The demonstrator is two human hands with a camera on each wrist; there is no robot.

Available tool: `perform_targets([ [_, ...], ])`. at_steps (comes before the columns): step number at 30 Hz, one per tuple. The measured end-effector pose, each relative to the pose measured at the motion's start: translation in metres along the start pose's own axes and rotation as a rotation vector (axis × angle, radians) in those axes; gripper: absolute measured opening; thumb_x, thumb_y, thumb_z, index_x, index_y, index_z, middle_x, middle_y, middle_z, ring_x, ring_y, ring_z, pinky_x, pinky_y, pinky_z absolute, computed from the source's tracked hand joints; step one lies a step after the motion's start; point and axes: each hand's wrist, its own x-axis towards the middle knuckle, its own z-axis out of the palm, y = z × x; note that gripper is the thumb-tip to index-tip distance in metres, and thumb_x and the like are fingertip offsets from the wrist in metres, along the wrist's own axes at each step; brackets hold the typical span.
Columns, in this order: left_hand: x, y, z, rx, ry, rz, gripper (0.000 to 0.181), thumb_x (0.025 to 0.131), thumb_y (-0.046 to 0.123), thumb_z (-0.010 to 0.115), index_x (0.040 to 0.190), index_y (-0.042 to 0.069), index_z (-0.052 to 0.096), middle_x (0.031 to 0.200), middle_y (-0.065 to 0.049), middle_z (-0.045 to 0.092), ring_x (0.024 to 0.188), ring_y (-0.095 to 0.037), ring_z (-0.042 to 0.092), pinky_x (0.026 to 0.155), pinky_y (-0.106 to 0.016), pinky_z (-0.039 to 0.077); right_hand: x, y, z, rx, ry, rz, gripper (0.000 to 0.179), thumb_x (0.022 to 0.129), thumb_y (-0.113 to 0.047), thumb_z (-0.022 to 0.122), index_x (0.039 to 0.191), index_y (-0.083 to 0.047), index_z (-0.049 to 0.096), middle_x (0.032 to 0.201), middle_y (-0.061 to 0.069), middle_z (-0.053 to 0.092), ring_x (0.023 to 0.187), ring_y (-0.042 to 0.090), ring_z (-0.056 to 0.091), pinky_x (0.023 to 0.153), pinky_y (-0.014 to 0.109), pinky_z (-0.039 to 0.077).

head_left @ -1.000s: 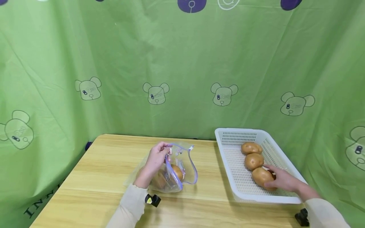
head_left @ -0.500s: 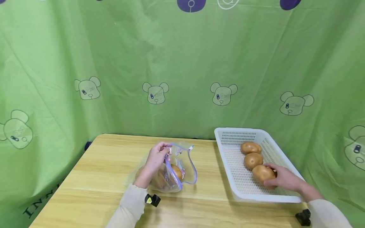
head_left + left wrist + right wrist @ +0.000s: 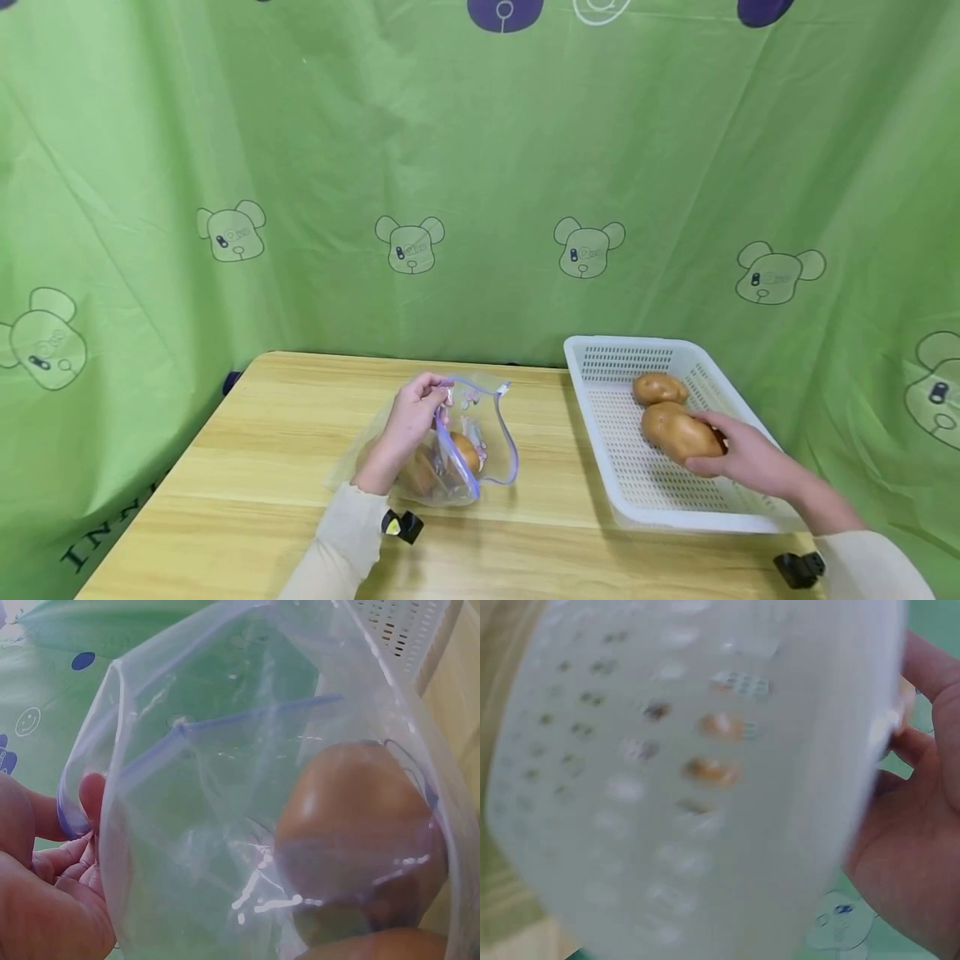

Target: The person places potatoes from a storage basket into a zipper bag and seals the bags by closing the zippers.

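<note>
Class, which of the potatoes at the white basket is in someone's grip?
The front potato, partly hiding the middle potato in the head view. The right hand grips it; neither the middle potato nor the back potato is held.

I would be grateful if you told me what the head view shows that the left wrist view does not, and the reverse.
Only the head view: the right hand gripping a potato, and both cream sleeves.
Only the left wrist view: the palm side of the left hand and a small white smiley face on the green curtain.
Both: the left hand, clear zip bag, bagged potatoes, white perforated basket, wooden table and curtain.
</note>
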Motion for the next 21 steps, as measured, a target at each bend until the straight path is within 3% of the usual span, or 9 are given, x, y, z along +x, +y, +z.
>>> perform_targets([
  [3,-0.002,0.003,0.0,-0.002,-0.013,-0.006,0.019,0.096,-0.001,0.044,0.109,-0.01,0.055,0.077,-0.008,0.054,0.056,-0.013,0.049,0.048,-0.021,0.047,0.004,-0.014,0.0,0.016,-0.002,-0.014,0.078,0.074,-0.027,0.081,0.135,0.002,0.043,0.114,0.022,0.058,0.089,0.019,0.059,0.069,0.027,0.051],
  [10,-0.018,0.031,0.005,0.017,-0.01,0.019,0.019,0.095,-0.004,0.044,0.108,-0.013,0.054,0.079,-0.016,0.055,0.056,-0.012,0.049,0.049,-0.019,0.047,0.014,-0.052,0.005,0.007,0.015,-0.065,0.078,0.073,-0.026,0.082,0.137,-0.003,0.043,0.115,0.023,0.057,0.091,0.026,0.059,0.072,0.032,0.051],
  [17,-0.02,0.034,0.005,0.012,-0.002,0.021,0.019,0.094,-0.005,0.045,0.108,-0.013,0.055,0.082,-0.022,0.056,0.055,-0.011,0.05,0.049,-0.019,0.047,0.023,-0.082,0.015,-0.063,0.092,-0.226,0.074,0.071,-0.023,0.084,0.133,-0.003,0.048,0.125,0.023,0.052,0.101,0.034,0.055,0.077,0.046,0.05],
  [21,-0.019,0.033,0.005,0.027,-0.001,0.019,0.02,0.093,-0.005,0.045,0.109,-0.013,0.055,0.086,-0.03,0.055,0.055,-0.011,0.05,0.049,-0.019,0.047,0.027,-0.096,0.02,-0.094,0.113,-0.264,0.073,0.07,-0.021,0.084,0.132,-0.004,0.049,0.125,0.019,0.053,0.103,0.034,0.054,0.078,0.049,0.048],
])
